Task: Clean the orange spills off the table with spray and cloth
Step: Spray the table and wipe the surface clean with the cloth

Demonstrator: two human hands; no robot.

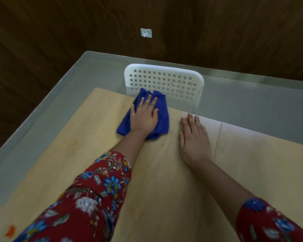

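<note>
Blue cloth [162, 119] under your left hand [143, 117], near the far edge of the wooden table [164, 180].
Your fingers lie straight and press it flat, I think for rubbing. Your right hand [193, 138] rests open just beside, holding nothing, probably for support. One orange spill [10, 231] lies at the near left corner.

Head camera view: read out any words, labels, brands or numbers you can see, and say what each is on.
None can be read.
The white wall plate has small marks too blurred to read.
The blue cloth, white chair back and table carry no text.
</note>
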